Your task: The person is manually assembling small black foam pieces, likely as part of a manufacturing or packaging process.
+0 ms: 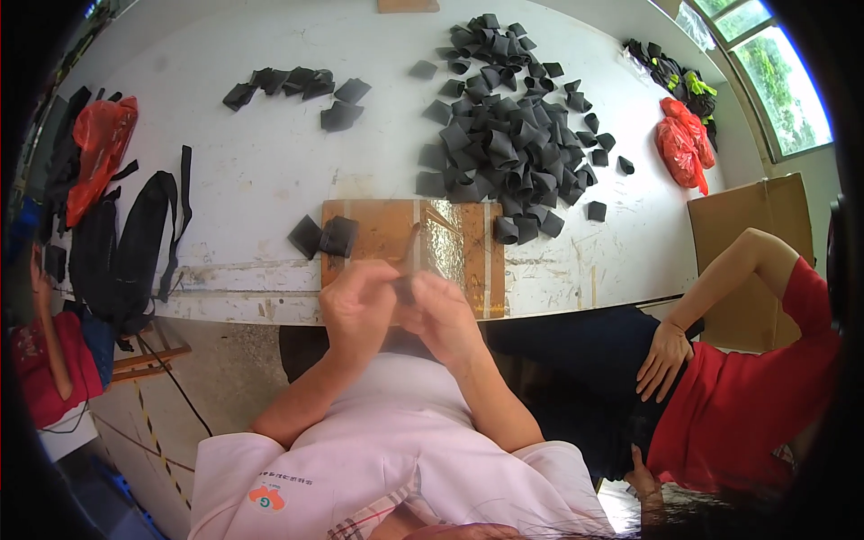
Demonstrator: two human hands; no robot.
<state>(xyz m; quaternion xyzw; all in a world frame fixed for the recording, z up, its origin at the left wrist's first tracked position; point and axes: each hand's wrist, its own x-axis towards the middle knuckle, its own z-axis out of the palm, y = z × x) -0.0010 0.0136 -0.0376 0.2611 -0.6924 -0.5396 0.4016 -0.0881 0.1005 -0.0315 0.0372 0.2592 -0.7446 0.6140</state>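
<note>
My left hand (358, 304) and my right hand (443, 317) meet over the near part of a brown board (387, 216). Between their pinched fingertips is a small black fabric piece (405, 290), mostly covered by the fingers. A blurred, thin brownish shape rises just above the fingertips; I cannot make out what it is. Down the board's right half runs a shiny, wet-looking strip (447, 236) between pale bands. Two flat black fabric pieces lie at its left side, one black piece (339, 236) on the board's corner and another (306, 237) on the table beside it.
A big heap of black fabric loops (513, 144) spreads beyond the board, with a smaller row (297, 83) far left. Black straps (148, 234) and red bags (103, 148) lie left, another red bag (681, 144) right. A person in red (747, 360) stands close at right, by a cardboard box (747, 216).
</note>
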